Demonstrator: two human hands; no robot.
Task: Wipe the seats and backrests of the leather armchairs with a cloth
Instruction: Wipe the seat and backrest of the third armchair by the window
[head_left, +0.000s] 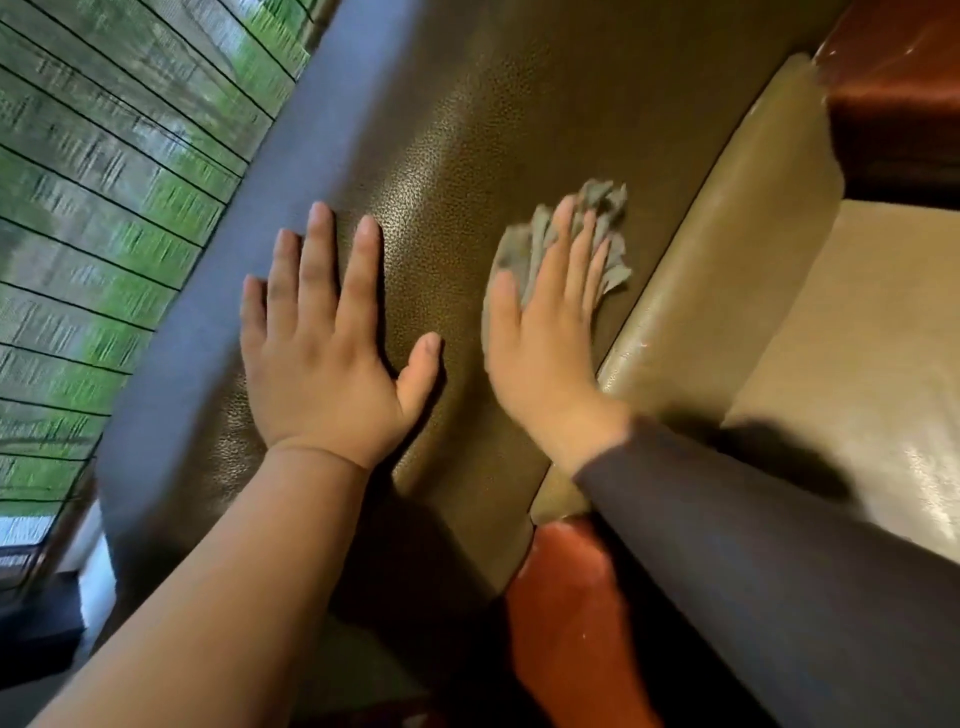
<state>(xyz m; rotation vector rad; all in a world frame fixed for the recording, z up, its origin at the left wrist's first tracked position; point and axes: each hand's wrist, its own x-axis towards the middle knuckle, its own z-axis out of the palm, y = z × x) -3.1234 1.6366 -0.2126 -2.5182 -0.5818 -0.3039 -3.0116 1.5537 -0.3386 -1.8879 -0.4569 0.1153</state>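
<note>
The right hand (545, 332) lies flat on a crumpled grey cloth (605, 228), fingers straight and close together, pressing it against the olive leather backrest (467, 156) of the armchair, low down and near the seam where the backrest meets the seat cushion (852, 332). The left hand (322, 353) is spread bare on the same backrest just beside it, fingers straight and fanned, holding nothing — it looks to be bracing against the padding. The cloth bunches out beyond the fingertips in loose folds, so it is plainly soft and light and will drag into a wad under sideways strokes; pinning it under the whole palm, as here, seems the surest hold, or gathering its folds in the fingers. The leather is glossy and pebbled, likely slick under the cloth and giving a little to pressure. Reddish wooden armrests (566, 613) flank the seat — a dark sleeve (753, 561) covers the right forearm. A window with slatted lines (114, 218) stands behind the chair.
</note>
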